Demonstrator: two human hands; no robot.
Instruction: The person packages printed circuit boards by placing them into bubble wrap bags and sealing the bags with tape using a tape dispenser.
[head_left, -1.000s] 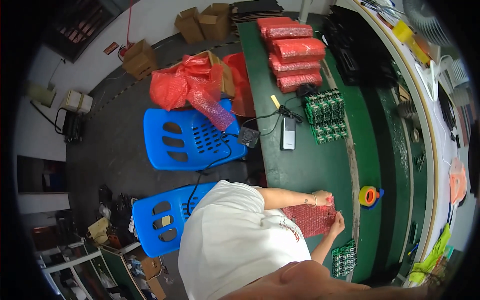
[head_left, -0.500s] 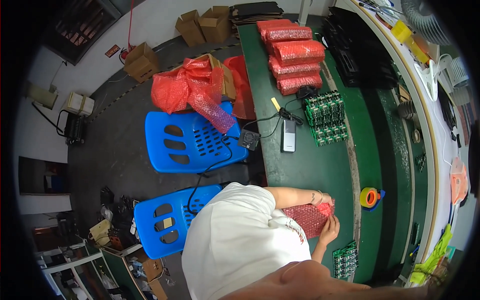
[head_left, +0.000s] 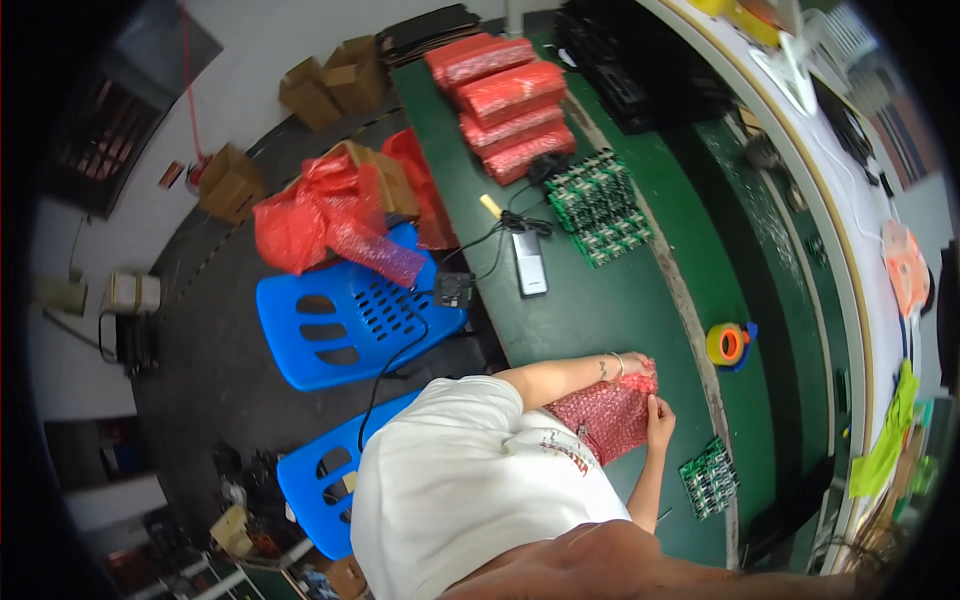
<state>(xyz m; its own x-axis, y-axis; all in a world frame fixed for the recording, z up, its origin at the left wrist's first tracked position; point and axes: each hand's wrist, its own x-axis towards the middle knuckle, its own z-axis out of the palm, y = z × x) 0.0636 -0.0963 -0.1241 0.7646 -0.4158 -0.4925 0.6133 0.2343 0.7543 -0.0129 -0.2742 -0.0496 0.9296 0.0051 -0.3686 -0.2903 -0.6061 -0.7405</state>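
Observation:
On the green table in front of me lies a red bubble-wrap bag point(head_left: 603, 418), its body darker than the bright red end by my hands. My left hand point(head_left: 636, 368), with a bracelet at the wrist, is closed on that bright end at the far corner. Nearer to me, my right hand point(head_left: 659, 420) grips the bag's right edge between thumb and fingers. Whatever the bag contains is hidden. Beside my right forearm stands a small group of green circuit boards point(head_left: 709, 478), not touching it.
A larger block of circuit boards point(head_left: 600, 208) stands farther up the table, next to a silver-and-black device point(head_left: 530, 263) with cables. Stacked red bubble-wrapped packs point(head_left: 515, 100) lie beyond. Tape rolls point(head_left: 727, 344) sit at right. Blue chairs point(head_left: 350, 320) stand at left, near loose bubble wrap point(head_left: 320, 215).
My view has turned, so the table and chairs appear tilted and shifted. Both hands stay on the bubble-wrap bag, and my right hand sits slightly closer to the left one.

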